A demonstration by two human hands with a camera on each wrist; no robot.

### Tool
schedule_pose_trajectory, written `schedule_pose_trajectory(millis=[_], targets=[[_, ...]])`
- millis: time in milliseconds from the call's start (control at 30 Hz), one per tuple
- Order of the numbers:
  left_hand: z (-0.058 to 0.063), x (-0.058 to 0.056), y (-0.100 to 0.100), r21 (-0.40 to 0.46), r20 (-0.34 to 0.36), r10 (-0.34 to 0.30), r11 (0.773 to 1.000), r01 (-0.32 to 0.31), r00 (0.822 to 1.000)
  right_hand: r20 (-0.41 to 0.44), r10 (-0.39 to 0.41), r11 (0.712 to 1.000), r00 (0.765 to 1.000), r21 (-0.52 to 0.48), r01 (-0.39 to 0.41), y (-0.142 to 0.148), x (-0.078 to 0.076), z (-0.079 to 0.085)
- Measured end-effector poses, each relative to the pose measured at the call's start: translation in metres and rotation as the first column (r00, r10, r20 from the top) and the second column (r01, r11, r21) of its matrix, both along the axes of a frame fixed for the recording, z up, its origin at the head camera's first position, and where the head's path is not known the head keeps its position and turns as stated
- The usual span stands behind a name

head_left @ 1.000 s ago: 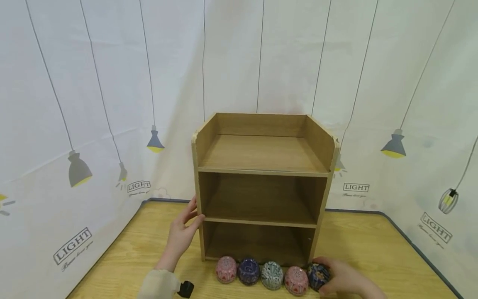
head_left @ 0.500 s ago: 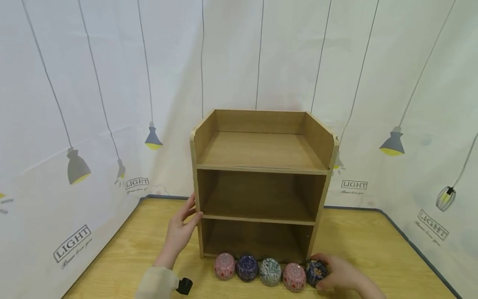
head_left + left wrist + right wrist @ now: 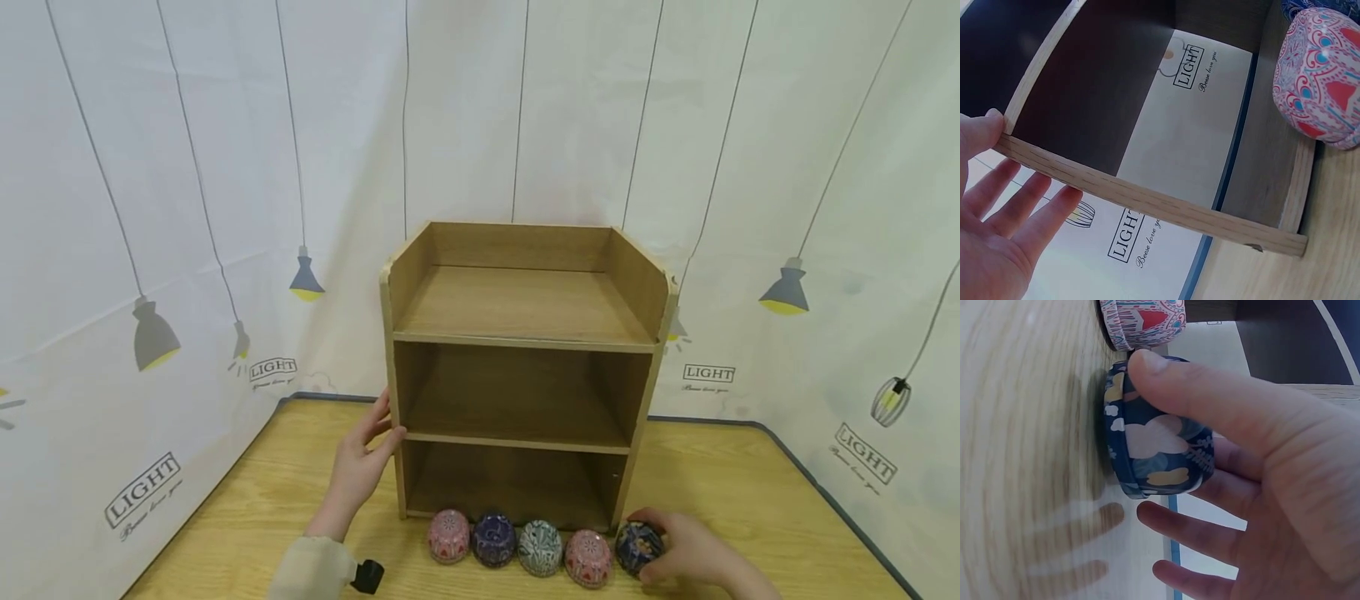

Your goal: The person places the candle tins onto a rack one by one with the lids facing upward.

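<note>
A small wooden shelf unit [image 3: 517,342] stands upright, its two compartments facing me. My left hand [image 3: 360,467] holds its left side panel, thumb on the front edge at the middle board and fingers along the outer face. A row of round patterned tins lies before its base: a pink tin [image 3: 449,536], a purple-blue tin [image 3: 493,540], a green-and-white tin [image 3: 540,547] and a second pink tin [image 3: 588,558]. At the row's right end, my right hand [image 3: 693,550] grips a dark blue floral tin [image 3: 1160,444] between thumb and index finger; its other fingers are spread.
The wooden table [image 3: 750,475] runs back to a white wall cloth [image 3: 225,208] printed with hanging lamps. A dark blue band [image 3: 712,421] lines the cloth's foot. A black object [image 3: 368,576] shows at the left sleeve.
The dark blue floral tin has shifted slightly right with my right hand, leaving a small gap from the pink tin. My left hand keeps its place on the shelf unit; the head view tilts slightly.
</note>
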State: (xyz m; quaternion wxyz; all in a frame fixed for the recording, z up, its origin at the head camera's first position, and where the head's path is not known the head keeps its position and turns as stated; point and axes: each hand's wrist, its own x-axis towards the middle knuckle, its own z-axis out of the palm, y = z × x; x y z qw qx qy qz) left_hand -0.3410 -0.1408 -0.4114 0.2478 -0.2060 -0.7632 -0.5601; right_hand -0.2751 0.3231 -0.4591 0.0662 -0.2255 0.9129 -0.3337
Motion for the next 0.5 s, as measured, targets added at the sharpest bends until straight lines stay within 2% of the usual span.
schedule_pose_trajectory(millis=[233, 500], targets=[[-0.0039, -0.0031, -0.0019, 0.019, -0.018, -0.016, 1.0, 0.016, 1.0, -0.059, -0.003, 1.0, 0.998, 0.006, 0.003, 0.0002, 0.0001, 0.0007], [-0.0034, -0.0017, -0.002, 0.03, 0.012, -0.022, 0.999, 0.021, 1.0, -0.02, -0.011, 1.0, 1.0, -0.013, 0.01, -0.0023, 0.0031, 0.0082]])
